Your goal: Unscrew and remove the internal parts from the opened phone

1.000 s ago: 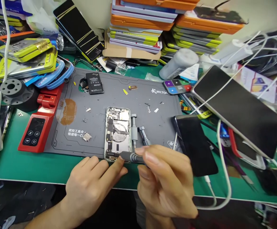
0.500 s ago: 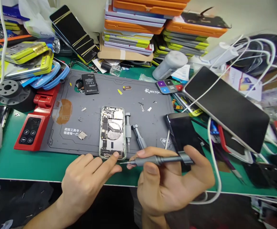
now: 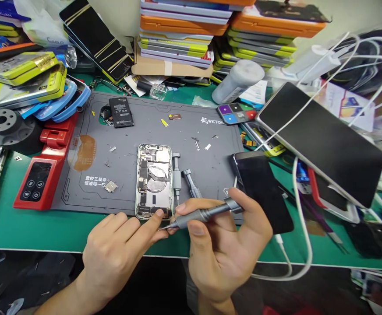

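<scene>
An opened phone (image 3: 154,180) with its inner boards bare lies at the front edge of the grey mat. My left hand (image 3: 118,245) is closed at the phone's bottom end, its index finger pressing on the inside and its thumb at the lower edge. Between the fingers of my right hand (image 3: 224,245) is a grey screwdriver (image 3: 200,215), tilted with its tip toward the phone's bottom edge beside my left thumb. Whether the tip touches the phone I cannot tell. Two more screwdrivers, one upright in view (image 3: 177,175) and one slanted (image 3: 191,183), lie right of the phone.
On the mat (image 3: 118,148) lie a phone battery (image 3: 121,112), a small metal plate (image 3: 111,186) and tiny parts. A dark phone (image 3: 263,192) lies to the right, near a white cable (image 3: 301,210). A red device (image 3: 35,183) borders the left; stacked boxes (image 3: 178,43) stand behind.
My right hand has moved left, bringing the screwdriver's tip closer to the phone's bottom edge and raising its rear end. My left hand keeps its place on the phone. The view has shifted slightly.
</scene>
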### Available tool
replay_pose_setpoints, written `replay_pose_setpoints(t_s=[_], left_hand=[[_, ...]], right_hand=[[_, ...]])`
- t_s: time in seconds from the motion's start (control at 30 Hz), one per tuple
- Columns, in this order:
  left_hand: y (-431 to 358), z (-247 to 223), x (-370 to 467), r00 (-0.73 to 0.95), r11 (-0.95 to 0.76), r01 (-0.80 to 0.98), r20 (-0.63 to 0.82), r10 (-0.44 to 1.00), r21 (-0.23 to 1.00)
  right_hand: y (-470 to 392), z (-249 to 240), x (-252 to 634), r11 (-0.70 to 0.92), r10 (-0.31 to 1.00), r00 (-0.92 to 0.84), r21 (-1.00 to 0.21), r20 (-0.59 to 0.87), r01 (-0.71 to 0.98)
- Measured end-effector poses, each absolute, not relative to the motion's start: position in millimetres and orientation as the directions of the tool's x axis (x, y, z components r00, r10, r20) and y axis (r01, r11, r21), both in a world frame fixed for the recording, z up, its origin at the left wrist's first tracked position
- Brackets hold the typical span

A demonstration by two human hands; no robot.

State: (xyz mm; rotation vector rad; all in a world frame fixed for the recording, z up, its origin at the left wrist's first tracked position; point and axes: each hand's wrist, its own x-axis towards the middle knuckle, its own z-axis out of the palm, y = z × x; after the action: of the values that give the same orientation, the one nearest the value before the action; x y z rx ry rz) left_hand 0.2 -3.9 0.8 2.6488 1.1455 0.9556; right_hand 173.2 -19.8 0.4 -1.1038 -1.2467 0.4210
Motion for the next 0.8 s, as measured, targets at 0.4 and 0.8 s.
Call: replay_pose_setpoints(t_s=[0.4, 0.8], left_hand=[[-4.8, 1.6, -0.2, 0.541, -0.722, 0.624, 0.5, 0.676, 0.3], [-5.5, 1.7, 0.7, 0.552, -0.726, 0.633, 0.501, 0.666, 0.269]], right_hand=[[-21.4, -1.8, 174.9, 0.435, 0.809, 0.324, -0.871, 0.49, 0.23], [-23.4, -3.8, 177.9, 0.434, 0.816, 0.345, -0.886, 0.463, 0.161]])
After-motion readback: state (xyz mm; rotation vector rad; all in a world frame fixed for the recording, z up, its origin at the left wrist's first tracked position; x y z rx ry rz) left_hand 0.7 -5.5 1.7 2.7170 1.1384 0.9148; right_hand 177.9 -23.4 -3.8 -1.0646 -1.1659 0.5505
